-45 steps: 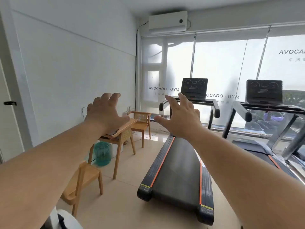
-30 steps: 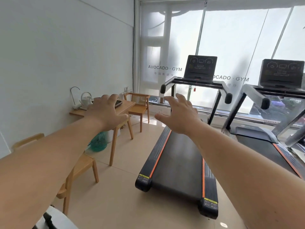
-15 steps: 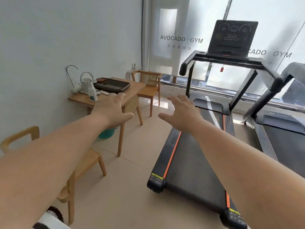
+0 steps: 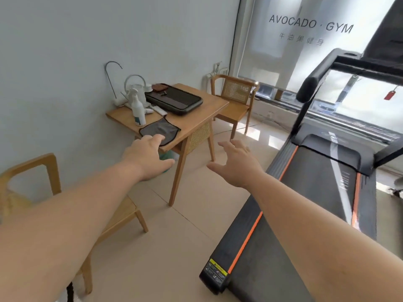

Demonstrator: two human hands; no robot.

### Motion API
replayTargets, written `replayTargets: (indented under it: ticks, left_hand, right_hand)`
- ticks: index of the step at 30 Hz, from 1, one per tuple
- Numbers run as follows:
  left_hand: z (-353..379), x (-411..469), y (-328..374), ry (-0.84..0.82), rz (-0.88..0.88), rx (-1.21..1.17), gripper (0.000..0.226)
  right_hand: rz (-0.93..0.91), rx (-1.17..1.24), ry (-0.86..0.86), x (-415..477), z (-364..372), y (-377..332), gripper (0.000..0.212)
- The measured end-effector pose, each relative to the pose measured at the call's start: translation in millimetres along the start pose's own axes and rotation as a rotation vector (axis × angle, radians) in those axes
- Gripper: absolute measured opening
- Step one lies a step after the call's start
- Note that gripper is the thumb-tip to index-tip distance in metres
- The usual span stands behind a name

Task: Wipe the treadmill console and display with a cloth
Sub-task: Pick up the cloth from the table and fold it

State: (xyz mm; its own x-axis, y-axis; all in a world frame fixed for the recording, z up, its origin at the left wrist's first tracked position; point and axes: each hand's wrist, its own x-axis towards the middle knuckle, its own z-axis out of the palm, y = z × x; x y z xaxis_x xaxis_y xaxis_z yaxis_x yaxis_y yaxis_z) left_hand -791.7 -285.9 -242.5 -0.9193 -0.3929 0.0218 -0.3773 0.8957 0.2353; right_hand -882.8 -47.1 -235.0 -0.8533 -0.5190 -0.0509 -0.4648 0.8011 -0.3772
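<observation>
Two empty hands (image 4: 150,156) (image 4: 236,163), one cloth (image 4: 160,130), one treadmill (image 4: 314,188).

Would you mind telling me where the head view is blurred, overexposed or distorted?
Head view: the treadmill at right is smeared by motion blur; the window is blown out white; wide-angle stretch swells both forearms near the bottom corners; the cloth and spray bottle stay fairly sharp.

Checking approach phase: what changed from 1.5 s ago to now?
The view has swung left and closer to the wooden table; the grey cloth on it now shows. The left hand has come up to the cloth's near edge, the right hand alongside. Both still open and empty. The treadmill is untouched.
</observation>
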Motion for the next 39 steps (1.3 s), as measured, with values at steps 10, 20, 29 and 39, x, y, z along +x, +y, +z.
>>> replayTargets:
  ticks: [10, 20, 29, 39]
  left_hand:
    - [82.4, 186.7, -92.9, -0.161, -0.056, -0.072, 0.082]
    - [140.9, 345.3, -186.7, -0.445, -0.108, -0.127, 0.077]
    - [199.8, 451.7, -216.6, -0.516, -0.171, -0.147, 0.07]
    - [248.0, 489.5, -204.7, -0.504, -0.26, 0.036, 0.059]
  right_hand:
    - [0.028, -0.009, -0.155, 210.1, 91.5, -11.7, 0.082]
    - [0.212, -0.032, -0.37, 390.7, 169.6, -51.6, 0.08]
    - [0.054, -0.086, -0.544, 545.4, 224.4, -33.8, 0.076]
    - [-0.335, -0.408, -0.711, 653.5, 268.2, 1.5, 0.057]
